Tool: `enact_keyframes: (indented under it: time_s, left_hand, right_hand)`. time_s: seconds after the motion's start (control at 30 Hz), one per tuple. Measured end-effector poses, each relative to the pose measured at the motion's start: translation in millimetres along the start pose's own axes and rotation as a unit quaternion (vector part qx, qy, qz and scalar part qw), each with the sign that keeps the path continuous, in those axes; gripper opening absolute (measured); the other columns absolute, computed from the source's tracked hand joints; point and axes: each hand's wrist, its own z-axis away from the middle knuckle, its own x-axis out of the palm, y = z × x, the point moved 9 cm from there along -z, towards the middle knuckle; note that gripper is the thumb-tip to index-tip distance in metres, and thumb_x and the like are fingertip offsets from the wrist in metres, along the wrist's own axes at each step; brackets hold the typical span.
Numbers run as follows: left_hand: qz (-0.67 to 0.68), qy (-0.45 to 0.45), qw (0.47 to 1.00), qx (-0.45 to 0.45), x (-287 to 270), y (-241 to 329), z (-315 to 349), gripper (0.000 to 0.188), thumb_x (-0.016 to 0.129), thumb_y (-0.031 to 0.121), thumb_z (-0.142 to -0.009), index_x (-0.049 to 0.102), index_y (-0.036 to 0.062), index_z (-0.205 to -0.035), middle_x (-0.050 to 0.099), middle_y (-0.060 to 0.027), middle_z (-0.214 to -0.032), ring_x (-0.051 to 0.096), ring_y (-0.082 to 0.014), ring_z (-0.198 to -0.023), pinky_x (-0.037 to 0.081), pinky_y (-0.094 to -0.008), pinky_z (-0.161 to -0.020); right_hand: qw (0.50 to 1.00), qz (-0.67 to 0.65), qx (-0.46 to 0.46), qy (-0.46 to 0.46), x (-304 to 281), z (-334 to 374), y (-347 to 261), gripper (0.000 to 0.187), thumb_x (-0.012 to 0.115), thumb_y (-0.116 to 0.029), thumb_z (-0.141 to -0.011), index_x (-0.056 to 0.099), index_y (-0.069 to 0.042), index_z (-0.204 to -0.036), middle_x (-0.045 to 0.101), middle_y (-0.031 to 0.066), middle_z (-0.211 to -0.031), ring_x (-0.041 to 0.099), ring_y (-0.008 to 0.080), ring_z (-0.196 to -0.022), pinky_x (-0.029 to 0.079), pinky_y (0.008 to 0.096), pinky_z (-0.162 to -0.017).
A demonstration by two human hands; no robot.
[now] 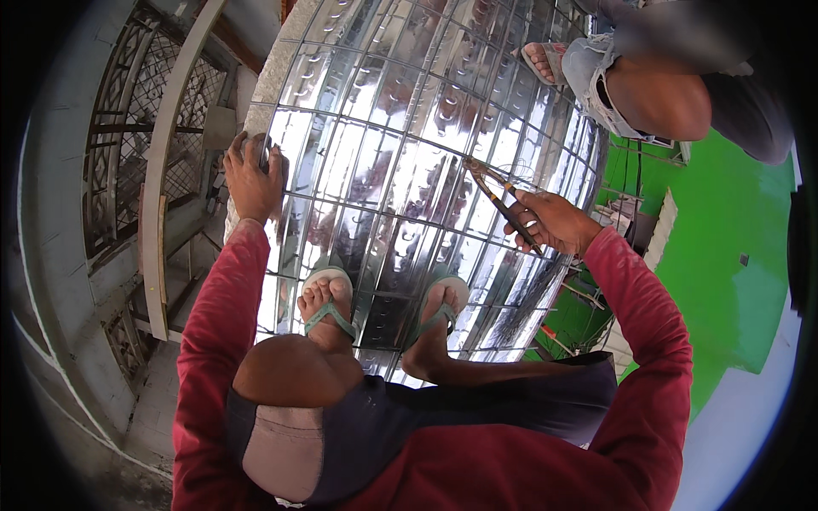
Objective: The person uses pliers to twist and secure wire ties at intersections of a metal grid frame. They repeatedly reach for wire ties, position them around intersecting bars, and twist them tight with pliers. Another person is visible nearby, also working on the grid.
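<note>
My right hand (pixel 552 223) is closed around the handles of a pair of tying pincers (pixel 489 192) with yellow bands. Their jaws are at a steel bar of the mesh (pixel 400 133), close to a crossing, where thin wire strands curl nearby. Below the mesh lies shiny ribbed metal decking (pixel 332 153). My left hand (pixel 254 183) is at the decking's left edge, by a rough concrete border (pixel 266 89). Its fingers are bent, with something dark between thumb and forefinger that I cannot make out.
I squat on the decking in green flip-flops (pixel 436 311). Another person's bent knee (pixel 656 98) and sandalled foot (pixel 545 64) are at the upper right. Left of the edge, a drop shows a wall with a grilled window (pixel 141 119). A green wall (pixel 716 247) stands at right.
</note>
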Motion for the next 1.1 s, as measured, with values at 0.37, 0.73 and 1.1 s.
enact_keyframes:
  time_s: [0.37, 0.73, 1.1]
  left_hand:
    - [0.751, -0.416, 0.494, -0.136, 5.4, 269.0, 76.9, 0.044, 0.043, 0.026, -0.108, 0.045, 0.0017, -0.145, 0.050, -0.0115, -0.146, 0.042, -0.0215, -0.140, 0.033, -0.0401, -0.119]
    - [0.279, -0.307, 0.908, 0.059, 5.9, 170.3, 59.3, 0.034, 0.044, 0.026, -0.107, 0.063, -0.0003, -0.098, 0.072, -0.0096, -0.085, 0.067, -0.0180, -0.083, 0.051, -0.0340, -0.082]
    - [0.416, -0.536, 0.732, -0.063, -18.2, 262.5, 29.9, 0.031, 0.057, 0.029, -0.105, 0.067, 0.0023, -0.117, 0.058, 0.0017, -0.078, 0.067, -0.0115, -0.075, 0.058, -0.0274, -0.074]
  right_hand:
    - [0.937, -0.236, -0.132, -0.221, 92.0, 84.1, 14.2, 0.047, 0.045, -0.030, -0.108, 0.041, -0.001, -0.145, 0.051, 0.0022, -0.078, 0.067, 0.0258, -0.069, 0.061, 0.0425, -0.065]
    - [0.909, -0.237, -0.181, -0.291, 107.9, 67.9, 58.3, 0.045, 0.045, -0.028, -0.107, 0.039, -0.006, -0.146, 0.069, 0.0126, -0.099, 0.067, 0.0347, -0.112, 0.054, 0.0476, -0.095]
    - [0.900, 0.187, -0.386, 0.084, 116.8, -37.5, 131.2, 0.035, 0.053, -0.028, -0.099, 0.056, 0.004, -0.111, 0.066, 0.0288, -0.094, 0.063, 0.0491, -0.092, 0.048, 0.0543, -0.081]
